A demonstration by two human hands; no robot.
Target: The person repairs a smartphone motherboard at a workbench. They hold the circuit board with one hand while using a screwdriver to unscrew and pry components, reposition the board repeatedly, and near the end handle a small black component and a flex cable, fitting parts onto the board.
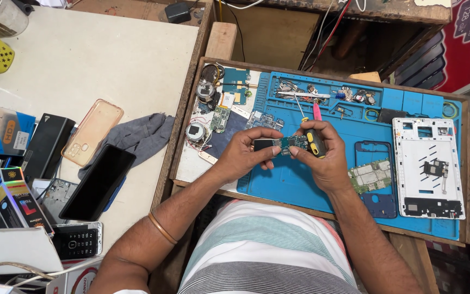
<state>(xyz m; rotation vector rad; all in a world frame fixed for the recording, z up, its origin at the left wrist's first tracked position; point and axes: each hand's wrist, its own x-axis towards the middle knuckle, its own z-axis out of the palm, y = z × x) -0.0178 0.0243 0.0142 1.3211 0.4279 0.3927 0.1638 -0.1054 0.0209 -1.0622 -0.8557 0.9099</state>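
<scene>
My left hand [246, 152] and my right hand [325, 158] meet over a blue repair mat [300, 185]. Between their fingertips they hold a small green circuit board [288, 143] with a black part at its left end. My right hand also clasps a black and yellow screwdriver [315, 142] against its palm, its thin shaft pointing up and away. A pink-handled tool [317, 111] lies just behind my right hand. A gold bangle [161, 228] sits on my left forearm.
On the mat lie a green phone mainboard [370, 175], a blue phone frame [373, 149], a white phone back housing [428, 169] and several small parts along the top trays. To the left sit a black phone [99, 182], a clear case [92, 130], a grey cloth [140, 136] and boxes.
</scene>
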